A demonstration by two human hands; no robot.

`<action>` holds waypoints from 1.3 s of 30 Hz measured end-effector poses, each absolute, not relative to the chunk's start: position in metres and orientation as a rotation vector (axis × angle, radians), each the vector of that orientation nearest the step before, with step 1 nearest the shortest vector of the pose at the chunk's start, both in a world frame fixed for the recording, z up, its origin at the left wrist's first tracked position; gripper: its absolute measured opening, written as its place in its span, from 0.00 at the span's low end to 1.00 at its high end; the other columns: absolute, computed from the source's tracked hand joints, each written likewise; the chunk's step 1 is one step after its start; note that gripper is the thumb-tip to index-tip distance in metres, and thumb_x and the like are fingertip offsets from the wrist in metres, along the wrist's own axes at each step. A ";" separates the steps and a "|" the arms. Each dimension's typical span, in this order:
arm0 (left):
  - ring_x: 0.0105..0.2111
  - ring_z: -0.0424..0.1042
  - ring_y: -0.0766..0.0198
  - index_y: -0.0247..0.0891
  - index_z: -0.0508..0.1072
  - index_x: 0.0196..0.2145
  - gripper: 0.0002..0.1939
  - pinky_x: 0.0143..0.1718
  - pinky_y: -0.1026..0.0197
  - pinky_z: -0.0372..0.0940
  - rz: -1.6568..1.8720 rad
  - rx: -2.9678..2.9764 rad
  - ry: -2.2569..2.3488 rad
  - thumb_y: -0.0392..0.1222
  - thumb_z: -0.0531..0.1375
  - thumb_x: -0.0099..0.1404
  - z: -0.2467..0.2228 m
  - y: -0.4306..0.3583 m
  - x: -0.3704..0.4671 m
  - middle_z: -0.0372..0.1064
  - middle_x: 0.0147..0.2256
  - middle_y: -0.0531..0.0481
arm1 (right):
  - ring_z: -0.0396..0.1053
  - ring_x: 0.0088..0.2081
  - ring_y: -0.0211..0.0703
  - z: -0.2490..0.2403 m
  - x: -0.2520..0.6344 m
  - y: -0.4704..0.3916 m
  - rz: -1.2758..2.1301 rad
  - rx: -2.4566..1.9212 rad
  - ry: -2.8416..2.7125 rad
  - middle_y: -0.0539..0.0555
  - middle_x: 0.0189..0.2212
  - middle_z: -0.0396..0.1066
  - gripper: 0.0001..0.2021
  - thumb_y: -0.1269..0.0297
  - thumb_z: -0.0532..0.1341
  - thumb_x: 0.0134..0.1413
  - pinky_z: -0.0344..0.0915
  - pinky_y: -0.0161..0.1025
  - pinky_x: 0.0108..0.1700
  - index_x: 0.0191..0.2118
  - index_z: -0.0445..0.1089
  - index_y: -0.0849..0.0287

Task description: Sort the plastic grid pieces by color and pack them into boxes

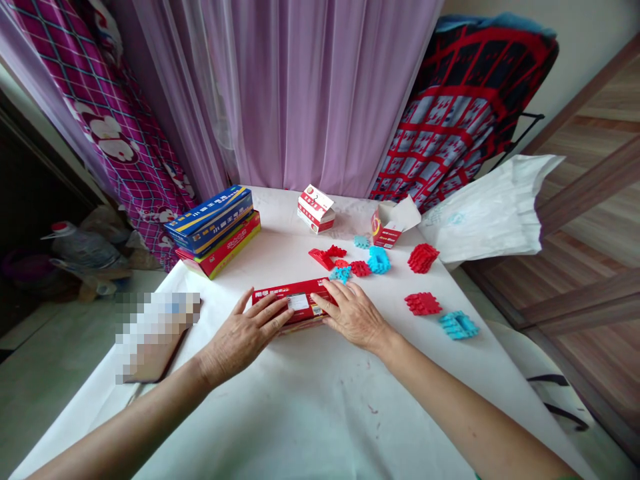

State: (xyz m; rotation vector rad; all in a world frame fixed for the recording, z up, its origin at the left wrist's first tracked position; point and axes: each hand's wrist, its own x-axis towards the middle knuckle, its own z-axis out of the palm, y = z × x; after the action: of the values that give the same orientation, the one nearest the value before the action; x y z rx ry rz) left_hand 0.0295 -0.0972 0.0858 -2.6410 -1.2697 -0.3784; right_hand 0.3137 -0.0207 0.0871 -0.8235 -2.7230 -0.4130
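Note:
A long red box with white print and a white label lies near the middle of the white-covered table. My left hand holds its left end, fingers stretched over the top. At the right end, my right hand grips the box, fingers over the top and thumb low at the near side. Just behind the box lie red interlocking plastic pieces and blue ones. Stacks of red pieces and blue pieces rest to the right of my right hand.
A blue box sits on a red-and-green box at the back left. Behind stand a small red-and-white box and an open box. A white bag leans at the right edge. A partly blurred flat object lies left.

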 end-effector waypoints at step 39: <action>0.53 0.67 0.44 0.42 0.60 0.64 0.35 0.52 0.46 0.62 -0.276 -2.076 -2.177 0.58 0.56 0.63 0.122 0.036 0.013 0.66 0.53 0.35 | 0.65 0.60 0.54 0.072 0.356 -0.025 -0.137 -1.223 -2.221 0.62 0.62 0.62 0.22 0.62 0.53 0.65 0.69 0.54 0.57 0.63 0.64 0.54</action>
State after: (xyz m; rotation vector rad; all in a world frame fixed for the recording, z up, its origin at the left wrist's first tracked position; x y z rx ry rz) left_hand 0.0130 0.0357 0.1221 -2.0761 -2.1775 -0.2764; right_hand 0.3565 -0.0248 0.0723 -1.2233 -2.2206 -0.1369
